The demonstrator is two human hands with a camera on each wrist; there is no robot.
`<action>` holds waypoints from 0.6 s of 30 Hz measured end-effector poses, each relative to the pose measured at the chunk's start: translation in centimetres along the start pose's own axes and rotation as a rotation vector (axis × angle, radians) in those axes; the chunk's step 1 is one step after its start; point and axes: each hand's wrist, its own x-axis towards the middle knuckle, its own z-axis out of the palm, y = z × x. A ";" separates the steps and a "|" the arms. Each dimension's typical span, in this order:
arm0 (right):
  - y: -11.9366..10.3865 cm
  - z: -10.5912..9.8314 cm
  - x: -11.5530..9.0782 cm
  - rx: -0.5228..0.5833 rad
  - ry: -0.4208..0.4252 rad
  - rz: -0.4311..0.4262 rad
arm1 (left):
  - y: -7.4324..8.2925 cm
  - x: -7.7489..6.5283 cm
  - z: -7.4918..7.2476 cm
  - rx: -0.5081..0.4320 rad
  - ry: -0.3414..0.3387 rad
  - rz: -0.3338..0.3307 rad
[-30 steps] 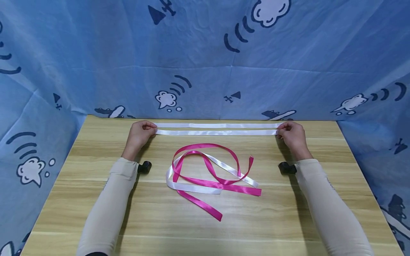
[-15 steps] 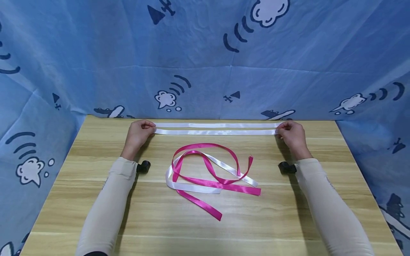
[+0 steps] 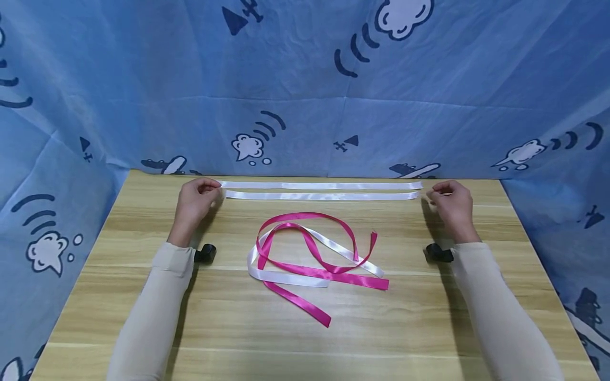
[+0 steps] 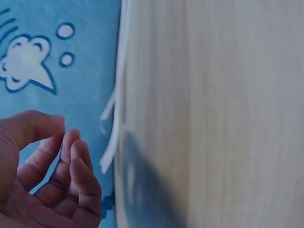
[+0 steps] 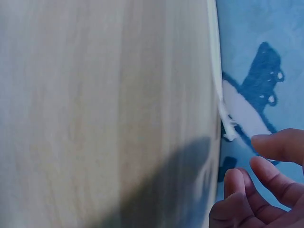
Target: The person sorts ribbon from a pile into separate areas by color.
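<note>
Two white strips lie side by side along the far edge of the wooden surface: the far white ribbon and, just nearer to me, the near white ribbon. They run straight and nearly parallel with a narrow gap between, which I take to be so that each lies flat and neither covers the other.

My left grip is at their left ends, and my right grip is just beyond their right ends; standing one at each end suits keeping the strips taut and level, I judge. My right thumb and fingers are loosely bent and hold nothing, apart from the ribbon. On the left, the view from above makes my fingertips seem to meet the far strip, but the wrist view shows the ends hanging clear of them, so I believe nothing is held there either.

Nearer to me, a loose heap lies mid-surface: a looped white ribbon crossed by pink ribbon. No container shows; the surface itself bears them all.

Further out are my pale sleeves, and behind everything hangs a blue printed cloth.
</note>
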 end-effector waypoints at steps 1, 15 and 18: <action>-0.1 -0.1 -0.2 0.000 0.007 0.001 | 0.1 -0.2 -0.1 -0.003 -0.002 0.005; -3.7 -0.3 -4.2 0.090 0.014 -0.175 | 1.9 -4.3 0.0 -0.058 -0.024 0.125; -4.5 0.2 -5.4 0.102 -0.002 -0.224 | 2.0 -4.8 0.5 -0.059 -0.040 0.168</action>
